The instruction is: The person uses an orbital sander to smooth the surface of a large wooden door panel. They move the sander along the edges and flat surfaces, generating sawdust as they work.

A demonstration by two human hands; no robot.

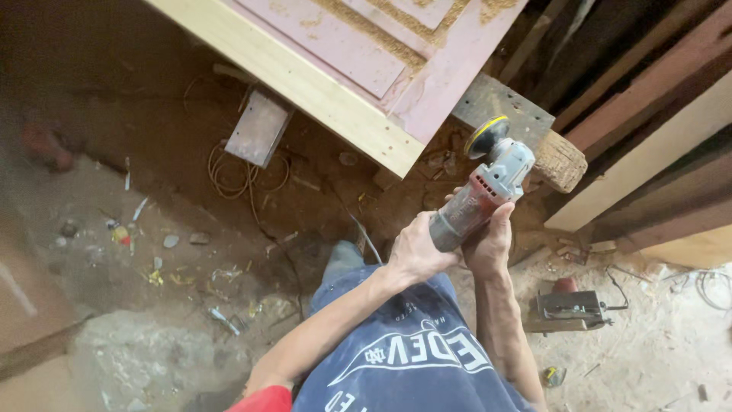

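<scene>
Both hands hold a dusty angle grinder (488,191) with a grey head and a yellow-backed sanding disc (486,136) at its top. My left hand (414,249) wraps the rear of the grinder's body. My right hand (490,243) grips the body from the right side, just below the head. The grinder is raised in front of me, its disc close to the corner of a pink-painted wooden door panel (396,53) with a pale bare wood frame and sawdust on it. The disc is not touching the panel.
The panel rests on a grey block (503,103) and a log end (560,160). Wooden planks (656,122) lean at the right. A small power tool (572,309) lies on the sawdust floor. A coiled cord (240,172) and litter lie on the dirt floor at left.
</scene>
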